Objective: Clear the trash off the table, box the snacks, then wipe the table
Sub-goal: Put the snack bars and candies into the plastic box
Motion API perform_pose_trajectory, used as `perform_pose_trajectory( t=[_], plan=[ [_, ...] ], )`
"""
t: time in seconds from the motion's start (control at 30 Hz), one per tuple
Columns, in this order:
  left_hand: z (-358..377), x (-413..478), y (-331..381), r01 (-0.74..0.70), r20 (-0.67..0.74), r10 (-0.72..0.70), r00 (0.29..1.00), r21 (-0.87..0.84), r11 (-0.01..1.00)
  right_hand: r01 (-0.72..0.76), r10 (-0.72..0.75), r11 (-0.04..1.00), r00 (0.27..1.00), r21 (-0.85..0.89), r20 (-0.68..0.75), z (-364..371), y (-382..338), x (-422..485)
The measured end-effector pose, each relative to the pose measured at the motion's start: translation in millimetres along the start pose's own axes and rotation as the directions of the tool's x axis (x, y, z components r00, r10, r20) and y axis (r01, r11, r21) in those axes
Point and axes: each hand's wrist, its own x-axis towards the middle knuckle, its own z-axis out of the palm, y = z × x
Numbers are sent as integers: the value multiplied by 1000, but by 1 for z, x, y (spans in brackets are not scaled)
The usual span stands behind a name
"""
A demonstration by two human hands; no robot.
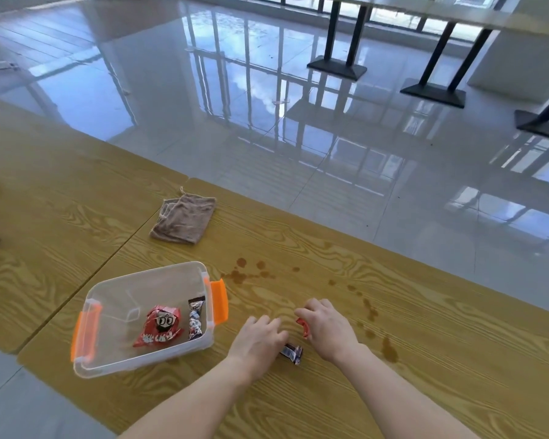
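Note:
A clear plastic box (114, 289) with orange latches stands on the wooden table (425, 359); inside lie a red snack packet (159, 326) and a dark snack bar (196, 318). My left hand (257, 340) rests palm down just right of the box, its fingers closed on the end of a dark snack bar (293, 353) lying on the table. My right hand (324, 327) is curled around a small red snack packet (303, 326), mostly hidden under the fingers. A folded brown cloth (184, 218) lies further back.
Brown liquid spots (244, 274) and more drops (387, 348) stain the table behind and to the right of my hands. The table's far edge drops to a glossy tiled floor. Black table legs (339, 42) stand far back right.

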Motion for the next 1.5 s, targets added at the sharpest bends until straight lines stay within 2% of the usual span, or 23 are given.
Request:
perform_pose_trajectory(
  t=[0.33, 0.63, 0.77, 0.93, 1.23, 1.5],
  plan=[
    [1, -2, -1, -34, -28, 33, 999, -27, 999, -24, 24, 1000, 1000, 1, 11, 9, -3, -4],
    [-19, -14, -1, -17, -85, 15, 996, -25, 1000, -30, 35, 998, 996, 62, -79, -6, -6, -13],
    [-38, -23, 3, -57, -87, 56, 995, -4, 998, -23, 29, 998, 992, 55, -123, -16, -10, -21],
    [-55, -33, 3, -59, -216, 66, 974, 39, 998, -20, 27, 999, 983, 43, -184, -33, -17, -27],
    [-92, -61, -26, 85, -422, -74, 904, 7, 996, 98, -86, 995, 946, 24, -314, -74, -38, -22],
    [-112, -109, -75, 239, -489, -225, 843, -34, 970, 244, -204, 968, 890, 48, -409, -100, -93, -4]
  ],
)
